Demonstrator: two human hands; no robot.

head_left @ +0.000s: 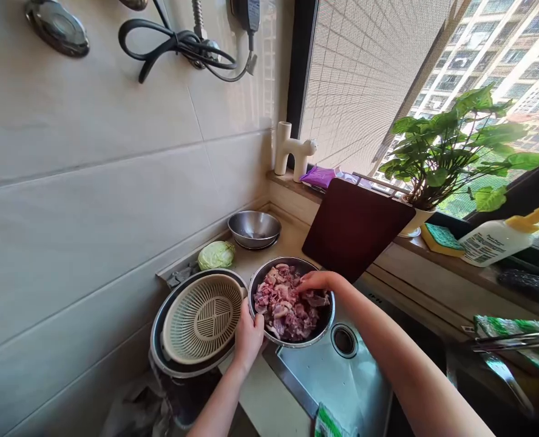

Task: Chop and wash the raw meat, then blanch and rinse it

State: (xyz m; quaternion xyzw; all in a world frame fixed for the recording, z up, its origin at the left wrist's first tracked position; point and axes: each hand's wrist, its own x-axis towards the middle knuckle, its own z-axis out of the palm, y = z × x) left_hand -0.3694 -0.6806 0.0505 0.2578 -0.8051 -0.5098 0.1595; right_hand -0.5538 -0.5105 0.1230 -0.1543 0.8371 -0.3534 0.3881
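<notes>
A round metal bowl (292, 345) full of raw chopped meat (288, 303) is tilted over the left edge of the sink (365, 379). My left hand (248, 331) grips the bowl's left rim, with the thumb over the edge. My right hand (317, 281) reaches over the far right rim, its fingers down against the meat; the fingertips are partly hidden, so I cannot tell whether they pinch a piece. Left of the bowl, a cream plastic colander (206, 318) rests in a larger dark basin (158, 346).
A cabbage (216, 255) and an empty steel bowl (254, 227) stand on the corner counter. A dark red cutting board (355, 224) leans at the sill. Along the sill are a potted plant (437, 164), a sponge (441, 238) and a pump bottle (494, 243). The faucet (515, 343) is at right.
</notes>
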